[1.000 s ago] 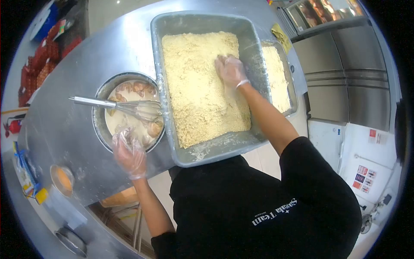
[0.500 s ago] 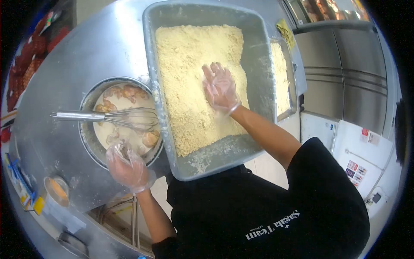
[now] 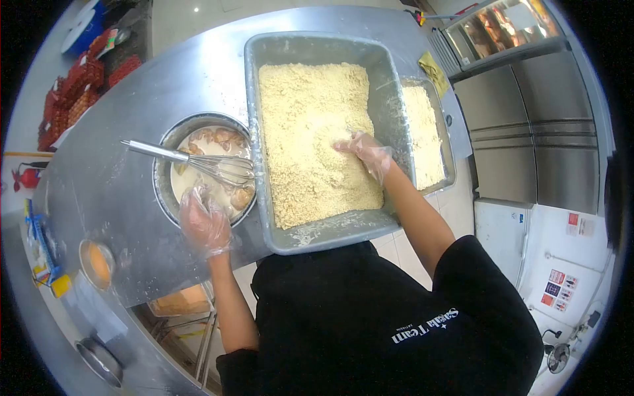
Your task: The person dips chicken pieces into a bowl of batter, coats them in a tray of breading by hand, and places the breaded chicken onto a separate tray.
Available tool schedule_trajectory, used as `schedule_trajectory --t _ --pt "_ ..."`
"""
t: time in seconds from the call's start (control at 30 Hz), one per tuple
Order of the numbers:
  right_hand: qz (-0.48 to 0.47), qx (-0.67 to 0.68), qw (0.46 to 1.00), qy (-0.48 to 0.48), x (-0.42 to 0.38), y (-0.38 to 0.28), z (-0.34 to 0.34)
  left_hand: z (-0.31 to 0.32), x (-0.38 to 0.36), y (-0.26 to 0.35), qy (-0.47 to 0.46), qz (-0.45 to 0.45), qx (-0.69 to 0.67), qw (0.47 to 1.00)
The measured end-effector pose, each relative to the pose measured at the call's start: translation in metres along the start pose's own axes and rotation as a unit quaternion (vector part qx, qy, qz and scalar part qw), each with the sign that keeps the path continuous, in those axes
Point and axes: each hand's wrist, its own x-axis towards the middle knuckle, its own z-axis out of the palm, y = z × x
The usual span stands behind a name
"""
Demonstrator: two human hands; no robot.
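Both my hands wear clear plastic gloves. My left hand (image 3: 203,223) is at the near rim of a round metal bowl (image 3: 161,191), its fingertips over the pale batter; whether they grip anything is hidden. Pieces of meat (image 3: 221,140) lie in the batter, and a metal whisk (image 3: 198,160) rests across the bowl. My right hand (image 3: 366,153) reaches into the yellowish crumbly flour (image 3: 304,125) in a large grey tub (image 3: 310,243), its fingers partly sunk in, so what they hold cannot be made out.
A tray (image 3: 449,155) of similar flour stands right of the tub, with a yellow cloth (image 3: 432,72) by it. A small bowl (image 3: 99,264) with orange contents sits at the left edge of the metal table (image 3: 105,158). Steel cabinets (image 3: 561,125) stand at the right.
My right hand, flat over the flour before, has turned and moved toward the tub's right side with its fingers dipped in. My left hand stays at the bowl. The view has shifted.
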Motion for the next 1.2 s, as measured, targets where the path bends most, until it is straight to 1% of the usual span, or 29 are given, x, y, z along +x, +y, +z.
schedule_trajectory --t 0.03,0.1,0.13,0.2,0.23,0.3,0.33,0.4,0.43,0.5,0.57,0.6,0.63,0.7,0.8,0.83,0.87,0.93,0.97,1.0,1.03,1.07,1.1,1.13,1.17,1.2 --pt "-0.001 -0.018 0.999 0.035 -0.015 -0.017 0.001 0.003 0.0 -0.004 0.009 0.003 0.003 1.0" --pt "-0.061 -0.053 0.996 0.028 -0.048 -0.05 -0.011 0.01 -0.003 -0.011 0.027 0.004 0.009 1.0" --pt "-0.091 -0.072 0.993 0.023 -0.055 -0.058 -0.016 0.009 -0.003 -0.009 0.014 -0.013 0.003 1.0" --pt "-0.187 -0.093 0.978 0.016 -0.047 -0.043 -0.032 0.002 -0.002 -0.003 -0.015 -0.043 -0.008 0.999" --pt "-0.236 -0.101 0.966 0.014 -0.042 -0.036 -0.038 0.003 -0.003 -0.003 -0.016 -0.044 -0.021 0.999" --pt "-0.312 -0.197 0.929 0.029 -0.054 -0.034 -0.034 0.004 -0.002 -0.006 -0.019 -0.042 -0.047 0.998" --pt "-0.348 -0.243 0.904 0.038 -0.062 -0.031 -0.032 0.008 -0.002 -0.011 0.005 -0.022 -0.035 0.999" --pt "-0.279 -0.328 0.903 -0.001 -0.072 -0.021 -0.029 0.018 -0.006 -0.02 0.054 0.016 -0.011 0.998" --pt "-0.243 -0.369 0.897 -0.02 -0.072 -0.016 -0.029 0.018 -0.007 -0.02 0.043 0.002 -0.004 0.999" --pt "-0.102 -0.407 0.905 -0.065 -0.055 -0.002 -0.024 0.012 -0.006 -0.012 0.02 -0.027 0.013 0.999" --pt "0.017 -0.294 0.95 -0.106 -0.029 0.023 -0.009 -0.002 0.002 0.004 -0.034 -0.054 -0.002 0.998" --pt "0.065 -0.16 0.977 -0.124 -0.016 0.041 0.004 -0.006 0.004 0.01 -0.061 -0.069 -0.008 0.996" --pt "0.112 -0.024 0.983 -0.141 -0.01 0.049 0.018 -0.006 0.005 0.01 -0.044 -0.05 0.0 0.998" --pt "0.144 -0.005 0.972 -0.183 -0.053 -0.014 0.056 -0.003 0.003 0.01 -0.013 -0.014 0.015 1.0" --pt "0.166 0.012 0.967 -0.194 -0.034 -0.003 0.095 0.008 -0.002 -0.001 0.062 0.039 0.025 0.997" --pt "-0.023 -0.095 0.98 -0.174 -0.027 0.021 0.095 0.008 -0.003 -0.001 0.059 0.034 0.024 0.997" --pt "-0.211 -0.198 0.946 -0.147 -0.019 0.053 0.089 0.006 -0.002 0.002 0.056 0.03 0.022 0.998" --pt "-0.307 -0.133 0.927 -0.169 -0.011 0.069 0.07 0.005 -0.002 0.004 0.049 0.023 0.022 0.998" --pt "-0.211 0.03 0.952 -0.218 -0.001 0.063 0.059 0.005 -0.002 0.004 0.044 0.021 0.024 0.999" --pt "-0.106 0.191 0.941 -0.257 0.008 0.055 0.048 0.005 -0.003 0.002 0.039 0.019 0.026 0.999" --pt "-0.008 0.32 0.918 -0.234 0.014 0.037 0.031 0.005 -0.004 0.0 0.032 0.014 0.019 0.999" --pt "0.09 0.439 0.87 -0.204 0.016 0.019 0.015 0.005 -0.004 -0.001 0.026 0.009 0.011 1.0" --pt "-0.007 0.36 0.926 -0.118 0.012 0.01 0.004 0.005 -0.004 -0.003 0.02 0.003 0.003 1.0" --pt "-0.104 0.271 0.957 -0.028 0.008 0.001 -0.004 0.005 -0.004 -0.003 0.012 -0.011 0.008 1.0" --pt "-0.074 0.024 0.997 -0.011 0.011 -0.018 -0.006 0.005 -0.003 -0.001 0.004 -0.025 0.012 1.0" --pt "-0.039 -0.223 0.974 0.007 0.016 -0.04 -0.004 0.005 -0.004 0.0 -0.006 -0.038 0.015 0.999"
